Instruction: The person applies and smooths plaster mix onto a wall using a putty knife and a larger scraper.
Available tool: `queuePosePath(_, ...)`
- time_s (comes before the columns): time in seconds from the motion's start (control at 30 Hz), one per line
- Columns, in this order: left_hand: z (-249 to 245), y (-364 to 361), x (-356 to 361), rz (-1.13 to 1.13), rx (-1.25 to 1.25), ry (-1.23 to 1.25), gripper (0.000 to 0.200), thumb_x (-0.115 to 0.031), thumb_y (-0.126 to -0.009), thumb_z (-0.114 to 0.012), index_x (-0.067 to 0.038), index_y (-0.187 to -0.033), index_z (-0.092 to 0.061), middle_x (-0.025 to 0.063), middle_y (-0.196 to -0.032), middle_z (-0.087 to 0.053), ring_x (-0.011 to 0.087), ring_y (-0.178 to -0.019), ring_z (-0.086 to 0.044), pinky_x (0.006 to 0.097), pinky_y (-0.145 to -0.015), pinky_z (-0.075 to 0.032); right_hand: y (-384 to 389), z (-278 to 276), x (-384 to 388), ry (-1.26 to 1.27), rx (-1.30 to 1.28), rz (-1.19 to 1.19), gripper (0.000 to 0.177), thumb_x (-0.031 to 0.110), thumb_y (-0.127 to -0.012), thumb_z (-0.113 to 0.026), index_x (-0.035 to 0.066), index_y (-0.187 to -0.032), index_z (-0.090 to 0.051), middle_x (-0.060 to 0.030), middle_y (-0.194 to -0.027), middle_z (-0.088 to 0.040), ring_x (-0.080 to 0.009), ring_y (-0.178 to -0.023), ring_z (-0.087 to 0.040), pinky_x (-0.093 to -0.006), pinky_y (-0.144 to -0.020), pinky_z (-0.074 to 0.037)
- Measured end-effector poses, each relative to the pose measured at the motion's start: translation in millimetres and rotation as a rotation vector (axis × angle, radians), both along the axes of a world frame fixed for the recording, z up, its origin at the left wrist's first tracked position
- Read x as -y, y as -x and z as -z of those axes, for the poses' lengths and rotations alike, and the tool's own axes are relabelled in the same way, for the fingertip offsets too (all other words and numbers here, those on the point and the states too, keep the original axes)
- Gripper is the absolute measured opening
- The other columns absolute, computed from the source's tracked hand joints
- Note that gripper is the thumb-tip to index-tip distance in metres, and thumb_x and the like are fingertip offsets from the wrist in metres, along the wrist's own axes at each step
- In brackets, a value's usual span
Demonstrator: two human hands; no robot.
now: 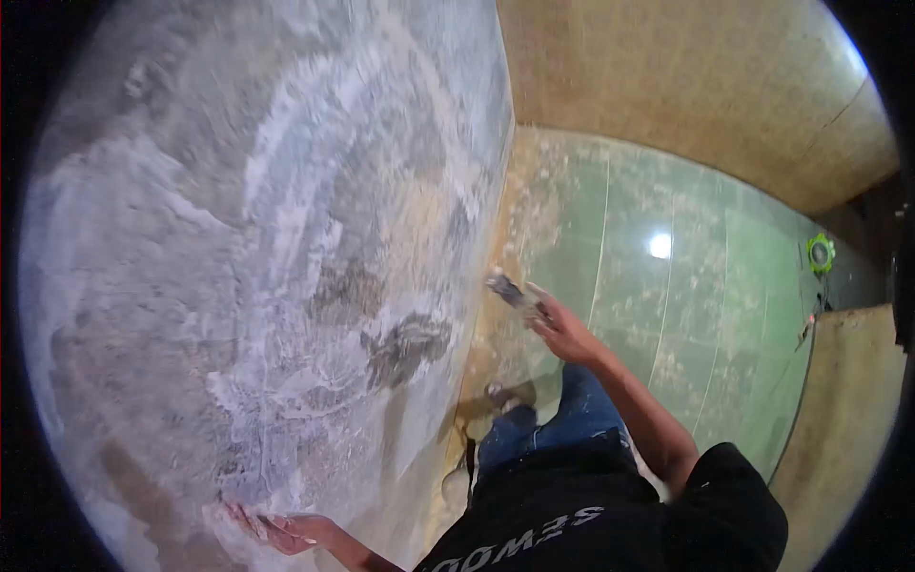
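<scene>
My right hand [556,322] is closed round a dusty hand tool [510,289], held out over the floor close to the foot of the wall. The tool's exact kind is too small to tell. At the lower left, my left hand [286,532] is beside the grey wall [315,238], with whitish material on its fingers; a thin dark thing shows at them, but what it is I cannot make out. White smears and dark damp patches [410,348] mark the wall.
The green tiled floor [696,257] is spotted with pale dust. A tan patterned wall [686,76] rises at the top. A round green device [821,253] lies at the right edge, near a tan panel [848,381]. A shoe [498,393] shows below.
</scene>
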State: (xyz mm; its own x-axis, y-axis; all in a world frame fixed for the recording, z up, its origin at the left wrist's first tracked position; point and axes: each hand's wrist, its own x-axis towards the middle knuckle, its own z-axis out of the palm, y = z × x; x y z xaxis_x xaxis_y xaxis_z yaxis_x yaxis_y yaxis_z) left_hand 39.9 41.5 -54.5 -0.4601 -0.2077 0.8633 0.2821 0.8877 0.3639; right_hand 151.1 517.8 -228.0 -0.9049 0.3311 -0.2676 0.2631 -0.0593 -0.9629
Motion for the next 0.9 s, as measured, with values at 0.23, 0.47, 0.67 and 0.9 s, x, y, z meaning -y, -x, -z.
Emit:
queuePosePath(0.23, 143, -105, -70, 0.316, 0.511, -0.355, 0.037, -0.022, -0.097, -0.052, 0.006, -0.119, -0.057, 0.0182, -0.123, -0.058, 0.0295, -0.106, -0.057, 0.0403, -0.091, -0.045, -58, 36, -158, -0.058, -0.006, 0.171, 0.059, 0.015, -0.095, -0.056, 0.003, -0.145, -0.027, -0.0160, -0.105, -0.064, -0.0196, -0.090, -0.060, -0.0341, -0.080, -0.048)
queuePosePath(0.47, 274, -278, -200, 0.120, 0.979, -0.129, 0.021, -0.017, -0.087, -0.055, 0.003, -0.084, -0.060, 0.0149, -0.070, -0.062, 0.0232, -0.057, -0.059, 0.0374, -0.054, -0.048, -59, 4, -281, -0.155, -0.077, 0.028, 0.055, 0.015, -0.093, -0.058, 0.004, -0.141, -0.035, -0.0151, -0.098, -0.066, -0.0190, -0.082, -0.060, -0.0327, -0.074, -0.047)
queuePosePath(0.67, 254, -386, -260, -0.085, 0.811, -0.958, 0.018, -0.015, -0.087, -0.053, 0.001, -0.080, -0.059, 0.0116, -0.071, -0.062, 0.0201, -0.059, -0.060, 0.0338, -0.055, -0.048, -97, 0, -337, 0.029, -0.112, -0.059, 0.054, 0.013, -0.092, -0.059, 0.005, -0.141, -0.037, -0.0125, -0.101, -0.065, -0.0152, -0.085, -0.058, -0.0294, -0.072, -0.046)
queuePosePath(0.9, 301, -429, -375, 0.278, 0.567, -1.021, 0.020, -0.008, -0.088, -0.046, -0.008, -0.069, -0.044, -0.0011, -0.064, -0.045, 0.0096, -0.057, -0.040, 0.0258, -0.050, -0.033, -193, -30, -421, 0.145, -0.162, -0.114, 0.052, 0.013, -0.094, -0.057, 0.000, -0.140, -0.037, -0.0109, -0.108, -0.064, -0.0155, -0.092, -0.059, -0.0284, -0.078, -0.046)
